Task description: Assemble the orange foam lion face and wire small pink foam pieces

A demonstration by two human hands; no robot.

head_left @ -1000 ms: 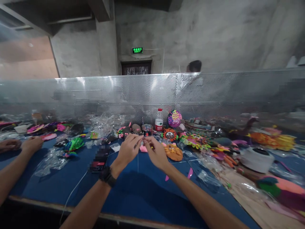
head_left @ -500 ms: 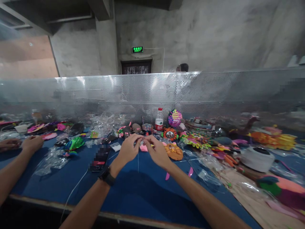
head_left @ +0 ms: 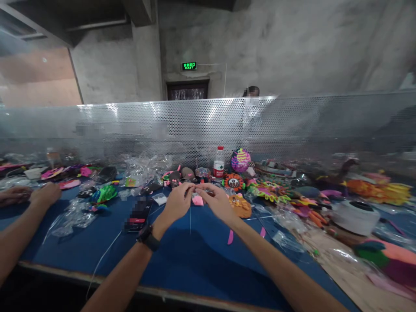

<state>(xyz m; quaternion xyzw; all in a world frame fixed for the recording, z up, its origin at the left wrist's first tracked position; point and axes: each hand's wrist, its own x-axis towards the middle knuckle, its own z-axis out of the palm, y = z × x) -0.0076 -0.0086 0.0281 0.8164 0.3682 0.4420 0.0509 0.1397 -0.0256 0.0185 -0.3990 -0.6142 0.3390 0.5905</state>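
My left hand [head_left: 178, 200] and my right hand [head_left: 216, 200] meet at the fingertips above the blue table [head_left: 195, 264]. Both have their fingers pinched together around something too small to make out. Just beyond and below the fingertips lies a pink piece of clay [head_left: 197, 199]. A brown clay animal face [head_left: 239, 205] sits close by my right hand. Two thin magenta strips, one of them a curved strip [head_left: 230, 237], lie on the table near my right forearm. A black watch [head_left: 148, 238] is on my left wrist.
A phone [head_left: 137, 216] with a white cable lies left of my forearm. Behind stand a water bottle [head_left: 219, 163] and a round colourful clay piece [head_left: 241, 160]. A white tub [head_left: 355, 216] is at right. Another person's hand [head_left: 45, 194] works at far left, near plastic bags [head_left: 73, 219].
The fingers of my right hand have shifted slightly and lie flatter against the left fingertips, and more of the pink piece shows. The view has moved a little.
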